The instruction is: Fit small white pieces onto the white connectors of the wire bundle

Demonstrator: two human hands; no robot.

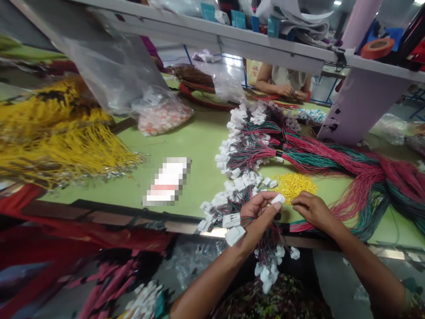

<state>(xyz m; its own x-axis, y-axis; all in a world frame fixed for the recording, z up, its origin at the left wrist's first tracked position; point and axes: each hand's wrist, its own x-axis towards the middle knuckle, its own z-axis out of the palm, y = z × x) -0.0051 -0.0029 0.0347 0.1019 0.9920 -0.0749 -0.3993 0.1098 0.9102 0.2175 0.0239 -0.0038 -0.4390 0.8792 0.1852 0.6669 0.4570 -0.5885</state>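
Observation:
A white plastic connector (278, 199) is pinched between the thumb and fingers of my left hand (260, 215). Wires with more white connectors (231, 220) lie around that hand and over its wrist. Several connectors (268, 272) hang on their wires below the table edge. At the near edge of a heap of small yellow pieces (295, 186), my right hand (314, 212) has its fingertips drawn together; whatever they hold, if anything, is too small to make out. Behind both hands lie bundles of red and green wires (308, 157) ending in white connectors (229, 150).
Yellow wires (96, 146) cover the left of the green table (199, 137). A bag of orange-and-white parts (164, 117) sits behind a blurred-out white item (168, 179). A shelf (212, 33) crosses above. Another person's hands (292, 91) work across the table.

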